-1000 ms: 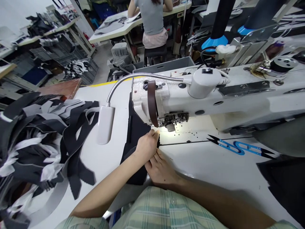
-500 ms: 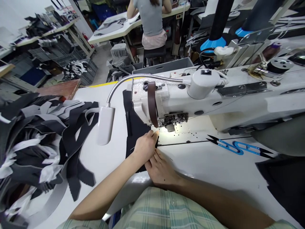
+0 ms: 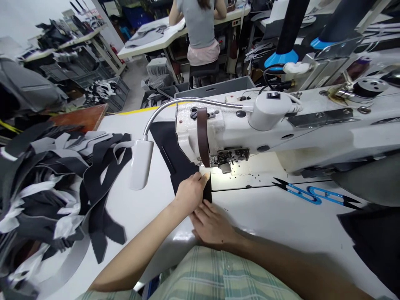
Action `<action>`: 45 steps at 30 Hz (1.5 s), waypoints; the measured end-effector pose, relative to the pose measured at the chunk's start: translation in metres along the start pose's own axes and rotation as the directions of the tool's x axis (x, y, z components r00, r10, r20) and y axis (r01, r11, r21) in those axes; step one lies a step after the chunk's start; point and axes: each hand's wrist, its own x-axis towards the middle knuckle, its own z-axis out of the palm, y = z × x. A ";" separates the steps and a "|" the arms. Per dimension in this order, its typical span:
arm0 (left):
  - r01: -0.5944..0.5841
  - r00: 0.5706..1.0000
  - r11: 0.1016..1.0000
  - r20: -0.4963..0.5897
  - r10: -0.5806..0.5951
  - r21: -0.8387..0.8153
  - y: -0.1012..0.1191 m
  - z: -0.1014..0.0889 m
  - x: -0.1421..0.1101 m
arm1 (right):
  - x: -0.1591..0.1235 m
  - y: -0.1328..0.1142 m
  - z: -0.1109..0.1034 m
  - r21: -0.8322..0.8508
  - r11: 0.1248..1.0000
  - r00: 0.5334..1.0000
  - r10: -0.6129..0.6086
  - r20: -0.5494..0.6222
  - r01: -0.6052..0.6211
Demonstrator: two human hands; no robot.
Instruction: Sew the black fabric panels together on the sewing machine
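Observation:
A piece of black fabric (image 3: pixel 170 143) lies flat under the head of a white sewing machine (image 3: pixel 191 137), its far end slanting off to the left. My left hand (image 3: pixel 190 193) is closed on the fabric just in front of the presser foot, thumb and fingers pressed together at its right edge. Close behind, my right hand (image 3: pixel 212 225) rests on the table with fingers stretched out, the tips at the fabric's near edge. A brown strap (image 3: pixel 203 137) hangs over the machine head and partly hides the needle area.
A gooseneck lamp (image 3: pixel 142 164) stands left of the fabric. Piled black and grey strips (image 3: pixel 106 200) cover the table's left side. Blue thread snips (image 3: pixel 308 193) lie at the right, with dark fabric (image 3: pixel 375 246) nearer. Beyond the machine, a person (image 3: pixel 200 29) sits at another table.
The fabric has turned, its far end swinging left, and its near end has drawn away from my body. My right hand has slid slightly back from it. A grey bulky item has appeared at far left.

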 end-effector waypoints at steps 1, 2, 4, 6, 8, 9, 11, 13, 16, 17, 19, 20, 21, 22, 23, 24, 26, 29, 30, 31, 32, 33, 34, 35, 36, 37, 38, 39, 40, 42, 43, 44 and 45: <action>0.000 1.000 1.000 -0.024 0.000 -0.011 0.000 0.001 0.000 | 0.001 -0.001 0.000 0.033 0.998 0.998 -0.054 0.021 0.054; -0.001 0.999 1.000 -0.051 -0.001 -0.022 -0.001 0.001 0.000 | 0.002 -0.001 -0.001 0.058 0.994 0.995 -0.096 0.037 0.094; -0.003 0.995 0.999 -0.104 -0.001 -0.042 -0.002 0.004 0.001 | 0.004 -0.001 -0.003 0.083 0.991 0.992 -0.108 0.065 0.102; -0.016 0.988 0.999 -0.157 0.008 -0.051 -0.004 0.007 0.003 | 0.009 0.001 -0.007 0.095 0.994 0.994 -0.069 0.090 0.060; -0.038 0.977 0.998 -0.211 0.026 -0.053 -0.007 0.011 0.006 | 0.013 0.002 -0.011 0.095 0.995 0.993 -0.047 0.105 0.037; -0.050 0.971 0.997 -0.237 0.036 -0.054 -0.008 0.013 0.007 | 0.016 0.003 -0.014 0.094 0.995 0.993 -0.039 0.109 0.029; -0.071 0.959 0.996 -0.279 0.053 -0.054 -0.011 0.016 0.011 | 0.021 0.004 -0.019 0.095 0.995 0.993 -0.018 0.120 0.007; -0.095 0.948 0.994 -0.308 0.076 -0.046 -0.014 0.018 0.015 | 0.027 0.006 -0.022 0.087 0.996 0.991 0.013 0.130 -0.025; -0.125 0.938 0.992 -0.326 0.115 -0.009 -0.019 0.019 0.021 | 0.033 0.008 -0.023 0.054 0.997 0.990 0.043 0.133 -0.050; -0.134 0.937 0.991 -0.325 0.128 0.006 -0.020 0.019 0.023 | 0.035 0.010 -0.023 0.044 0.998 0.990 0.047 0.133 -0.053; -0.147 0.938 0.989 -0.313 0.150 0.034 -0.023 0.018 0.026 | 0.038 0.012 -0.023 0.034 0.997 0.989 0.061 0.135 -0.066; -0.153 0.939 0.987 -0.303 0.160 0.046 -0.025 0.017 0.028 | 0.039 0.014 -0.024 0.033 0.997 0.989 0.068 0.135 -0.073; -0.157 0.941 0.986 -0.296 0.166 0.055 -0.026 0.017 0.030 | 0.041 0.015 -0.025 0.032 0.996 0.988 0.076 0.134 -0.081; -0.161 0.941 0.985 -0.291 0.172 0.061 -0.027 0.016 0.032 | 0.042 0.016 -0.026 0.030 0.996 0.988 0.082 0.132 -0.087; -0.165 0.941 0.984 -0.288 0.177 0.065 -0.029 0.016 0.033 | 0.044 0.017 -0.027 0.028 0.995 0.988 0.086 0.132 -0.090; -0.169 0.939 0.983 -0.292 0.181 0.066 -0.030 0.016 0.035 | 0.045 0.018 -0.028 0.026 0.995 0.987 0.089 0.132 -0.093; -0.184 0.929 0.981 -0.315 0.194 0.062 -0.032 0.017 0.037 | 0.048 0.019 -0.029 0.027 0.994 0.985 0.096 0.143 -0.101; -0.187 0.905 0.982 -0.382 0.188 0.039 -0.035 0.020 0.038 | 0.053 0.024 -0.028 0.045 0.994 0.980 0.095 0.176 -0.104; -0.181 0.898 0.983 -0.403 0.178 0.029 -0.035 0.021 0.038 | 0.054 0.026 -0.027 0.050 0.994 0.978 0.091 0.185 -0.102; -0.171 0.894 0.985 -0.417 0.163 0.018 -0.036 0.022 0.038 | 0.055 0.029 -0.026 0.052 0.994 0.978 0.086 0.191 -0.097; -0.158 0.894 0.987 -0.424 0.146 0.006 -0.037 0.023 0.038 | 0.057 0.031 -0.025 0.050 0.995 0.978 0.081 0.191 -0.092; -0.145 0.897 0.989 -0.424 0.128 -0.007 -0.038 0.023 0.038 | 0.058 0.033 -0.024 0.046 0.995 0.979 0.077 0.187 -0.087; -0.134 0.901 0.991 -0.418 0.113 -0.021 -0.039 0.023 0.038 | 0.058 0.035 -0.023 0.042 0.996 0.981 0.074 0.180 -0.083; -0.131 0.906 0.991 -0.410 0.104 -0.036 -0.041 0.023 0.039 | 0.059 0.037 -0.023 0.039 0.996 0.982 0.073 0.172 -0.080; -0.134 0.910 0.990 -0.401 0.102 -0.051 -0.042 0.023 0.039 | 0.060 0.038 -0.023 0.039 0.996 0.984 0.074 0.165 -0.081; -0.138 0.913 0.988 -0.394 0.102 -0.065 -0.043 0.023 0.040 | 0.060 0.039 -0.023 0.041 0.996 0.984 0.076 0.161 -0.084; -0.145 0.916 0.986 -0.388 0.104 -0.078 -0.044 0.023 0.041 | 0.060 0.039 -0.023 0.046 0.995 0.984 0.079 0.158 -0.087; -0.148 0.918 0.985 -0.384 0.103 -0.089 -0.044 0.022 0.042 | 0.060 0.039 -0.023 0.051 0.995 0.985 0.082 0.155 -0.091; -0.147 0.920 0.984 -0.379 0.100 -0.098 -0.045 0.022 0.042 | 0.060 0.039 -0.023 0.056 0.994 0.985 0.084 0.152 -0.094; -0.147 0.926 0.982 -0.365 0.096 -0.116 -0.045 0.023 0.042 | 0.059 0.037 -0.023 0.071 0.993 0.986 0.088 0.139 -0.099; -0.152 0.929 0.981 -0.357 0.100 -0.123 -0.045 0.023 0.042 | 0.058 0.036 -0.022 0.082 0.991 0.988 0.094 0.125 -0.105; -0.158 0.930 0.980 -0.352 0.105 -0.124 -0.044 0.023 0.042 | 0.057 0.034 -0.020 0.095 0.989 0.989 0.102 0.106 -0.112; -0.161 0.929 0.979 -0.354 0.109 -0.121 -0.043 0.023 0.042 | 0.055 0.034 -0.018 0.108 0.987 0.990 0.113 0.081 -0.121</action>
